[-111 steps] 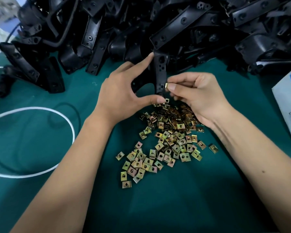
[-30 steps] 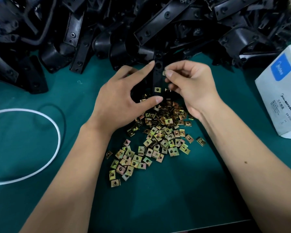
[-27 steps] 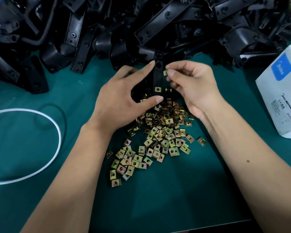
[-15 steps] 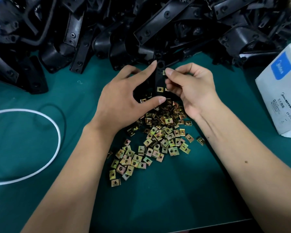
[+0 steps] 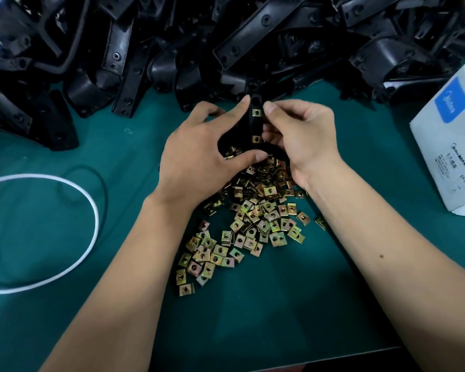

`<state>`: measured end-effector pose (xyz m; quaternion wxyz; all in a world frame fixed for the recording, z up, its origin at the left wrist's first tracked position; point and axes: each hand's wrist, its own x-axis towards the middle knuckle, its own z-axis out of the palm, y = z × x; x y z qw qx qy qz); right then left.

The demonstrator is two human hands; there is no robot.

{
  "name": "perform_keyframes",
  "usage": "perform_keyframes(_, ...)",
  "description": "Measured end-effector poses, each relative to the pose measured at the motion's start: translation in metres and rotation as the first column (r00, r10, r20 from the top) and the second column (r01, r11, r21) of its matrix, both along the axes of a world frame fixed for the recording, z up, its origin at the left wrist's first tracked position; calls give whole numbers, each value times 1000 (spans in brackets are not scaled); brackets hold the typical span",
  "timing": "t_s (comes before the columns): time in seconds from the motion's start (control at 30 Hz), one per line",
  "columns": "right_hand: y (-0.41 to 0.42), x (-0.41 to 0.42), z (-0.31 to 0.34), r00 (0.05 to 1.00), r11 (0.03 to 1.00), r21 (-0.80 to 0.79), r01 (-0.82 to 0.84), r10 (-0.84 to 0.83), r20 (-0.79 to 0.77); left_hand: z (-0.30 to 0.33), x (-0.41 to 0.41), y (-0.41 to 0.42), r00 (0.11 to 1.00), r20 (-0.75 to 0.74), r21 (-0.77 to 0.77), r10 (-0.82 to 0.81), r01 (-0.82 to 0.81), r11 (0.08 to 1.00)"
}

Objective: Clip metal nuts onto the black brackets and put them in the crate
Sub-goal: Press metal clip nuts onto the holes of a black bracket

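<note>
At frame centre, the left hand (image 5: 196,157) and right hand (image 5: 301,138) both pinched one upright black bracket (image 5: 256,124) bearing two metal nuts (image 5: 257,112), above the loose nuts (image 5: 253,216) on the tabletop (image 5: 279,304).

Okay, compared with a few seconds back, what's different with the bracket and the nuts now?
The bracket now shows two nuts clipped on, the upper nut and the lower nut; earlier the right hand was pressing one against its lower edge. The left hand holds the bracket as before. The loose nuts and bracket pile look unchanged.
</note>
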<state>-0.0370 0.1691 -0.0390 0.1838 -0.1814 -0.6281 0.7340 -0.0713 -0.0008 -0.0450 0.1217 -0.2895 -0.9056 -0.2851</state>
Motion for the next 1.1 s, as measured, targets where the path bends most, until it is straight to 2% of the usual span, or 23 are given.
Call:
perform_keyframes(0.17, -3, -1, -1, 999, 990, 136, -27, 30, -17, -1, 2, 2, 999, -36, 10, 39, -39, 999)
perform_keyframes(0.3, -7, -1, 3, 999, 990, 135, -33, 37, -26, 0, 2, 3, 997, -43, 44, 67, -65, 997)
perform_keyframes(0.43, -6, 4, 10, 997, 996, 43, -77, 77, -8, -1, 3, 6, 996, -33, 90, 87, -84, 992)
perform_keyframes(0.57, -10, 11, 17, 985, 968, -187, -167, 172, 8, -3, 1, 7, 991, -47, 90, 122, -118, 989)
perform_keyframes(0.63, -13, 14, 20, 979, 956, -217, -199, 205, 4, -2, 1, 6, 991, -46, 86, 129, -124, 988)
perform_keyframes(0.9, -19, 12, 19, 974, 966, -128, -222, 227, 24, 2, 5, 6, 989, -37, 50, 144, -142, 989)
perform_keyframes(1.0, -18, 12, 20, 985, 982, -72, -172, 172, -3, 6, 10, 10, 989, -55, 46, 138, -136, 990)
perform_keyframes(1.1, -11, 20, 24, 996, 995, 67, -68, 71, -46, 15, 22, 17, 996, -45, 64, 76, -73, 995)
